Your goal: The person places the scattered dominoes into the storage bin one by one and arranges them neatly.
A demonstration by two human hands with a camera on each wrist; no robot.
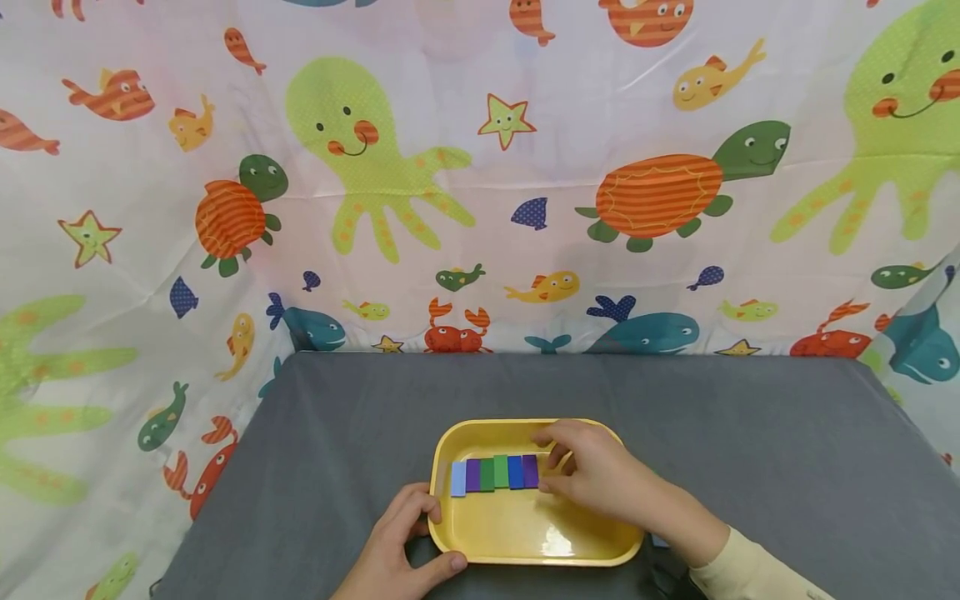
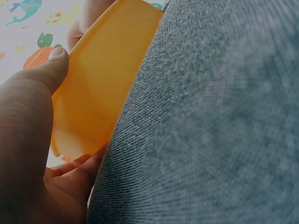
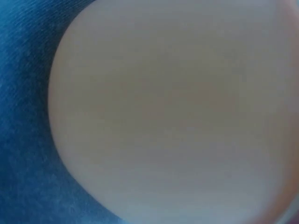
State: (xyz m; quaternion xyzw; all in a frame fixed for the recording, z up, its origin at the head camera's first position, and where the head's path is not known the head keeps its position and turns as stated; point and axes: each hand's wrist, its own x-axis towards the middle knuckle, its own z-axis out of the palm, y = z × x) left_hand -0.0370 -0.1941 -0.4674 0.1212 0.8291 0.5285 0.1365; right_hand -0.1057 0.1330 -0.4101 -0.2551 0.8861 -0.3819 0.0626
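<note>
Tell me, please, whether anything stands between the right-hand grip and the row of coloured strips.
Nothing visible does: in the head view, the right-hand grip is over the yellow tray, beside the right end of the row of coloured strips. The right wrist view is too blurred to help.
</note>
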